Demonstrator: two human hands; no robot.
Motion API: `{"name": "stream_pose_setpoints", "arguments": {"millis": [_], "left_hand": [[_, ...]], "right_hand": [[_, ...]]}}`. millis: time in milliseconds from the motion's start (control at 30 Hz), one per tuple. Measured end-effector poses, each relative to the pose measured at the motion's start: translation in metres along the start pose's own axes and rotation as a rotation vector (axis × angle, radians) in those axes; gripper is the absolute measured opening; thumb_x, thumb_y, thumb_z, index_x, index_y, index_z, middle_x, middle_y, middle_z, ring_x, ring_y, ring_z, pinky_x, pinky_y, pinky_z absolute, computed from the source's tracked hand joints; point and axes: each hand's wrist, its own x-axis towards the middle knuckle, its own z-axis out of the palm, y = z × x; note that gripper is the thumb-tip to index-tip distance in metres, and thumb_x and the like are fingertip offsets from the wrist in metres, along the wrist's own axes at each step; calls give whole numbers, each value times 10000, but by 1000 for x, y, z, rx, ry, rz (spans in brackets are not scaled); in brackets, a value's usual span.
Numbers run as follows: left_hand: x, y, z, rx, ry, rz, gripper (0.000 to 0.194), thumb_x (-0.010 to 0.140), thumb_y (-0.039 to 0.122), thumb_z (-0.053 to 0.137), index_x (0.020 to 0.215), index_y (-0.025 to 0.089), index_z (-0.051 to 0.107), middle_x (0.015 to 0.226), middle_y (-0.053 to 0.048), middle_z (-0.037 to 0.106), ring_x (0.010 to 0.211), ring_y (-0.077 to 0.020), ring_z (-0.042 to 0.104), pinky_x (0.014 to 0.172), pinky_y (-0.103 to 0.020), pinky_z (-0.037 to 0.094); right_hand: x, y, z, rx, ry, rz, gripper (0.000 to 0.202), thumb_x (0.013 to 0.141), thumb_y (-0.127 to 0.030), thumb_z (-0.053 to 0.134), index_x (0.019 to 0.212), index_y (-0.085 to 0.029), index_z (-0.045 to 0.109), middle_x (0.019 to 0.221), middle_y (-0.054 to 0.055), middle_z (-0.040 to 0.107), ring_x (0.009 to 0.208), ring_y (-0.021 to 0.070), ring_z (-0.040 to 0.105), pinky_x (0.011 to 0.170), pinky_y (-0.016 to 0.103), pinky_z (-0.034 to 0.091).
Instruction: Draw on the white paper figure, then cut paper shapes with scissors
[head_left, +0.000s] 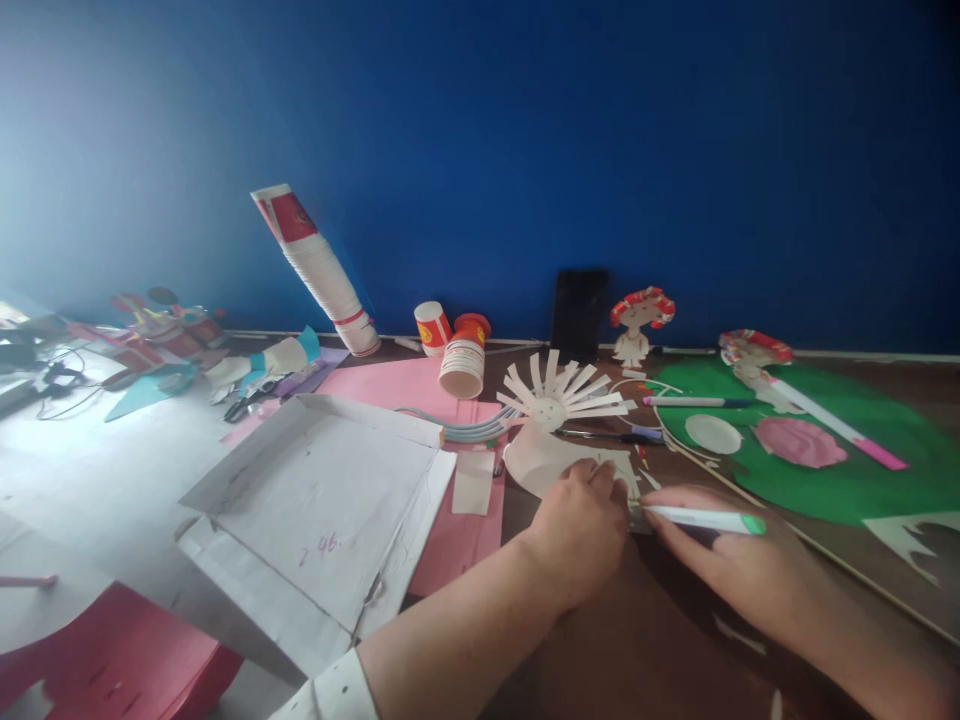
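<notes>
My right hand (739,560) is closed around a white marker with a green end (705,518), its tip down at the paper. My left hand (581,530) has its fingers bent and pressed together, holding a piece of white paper (619,465) against the dark brown table (570,660). Faint lines show on that paper, but my fingers hide much of it. Just beyond lies a paper head with a drawn face and fanned strips (547,410). A rounded white paper piece (529,458) sits beside my left hand, partly under it.
On the left rests an open white box (300,510) over pink sheets (427,385). A leaning stack of paper cups (322,280), a dark phone (580,315) and a paper doll (634,335) stand by the blue wall. Green paper (870,400) with a pink-ended marker (840,425) lies right.
</notes>
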Motion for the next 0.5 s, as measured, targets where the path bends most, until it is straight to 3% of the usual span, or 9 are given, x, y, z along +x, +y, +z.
{"name": "stream_pose_setpoints", "arguments": {"millis": [500], "left_hand": [[1, 0, 2, -54, 5, -18, 365, 1039, 218, 485, 1311, 63, 673, 1463, -177, 616, 1333, -286, 554, 1085, -356, 497]], "right_hand": [[1, -1, 0, 4, -24, -27, 195, 978, -370, 600, 999, -295, 778, 997, 2, 853, 893, 231, 819, 799, 334, 637]]}}
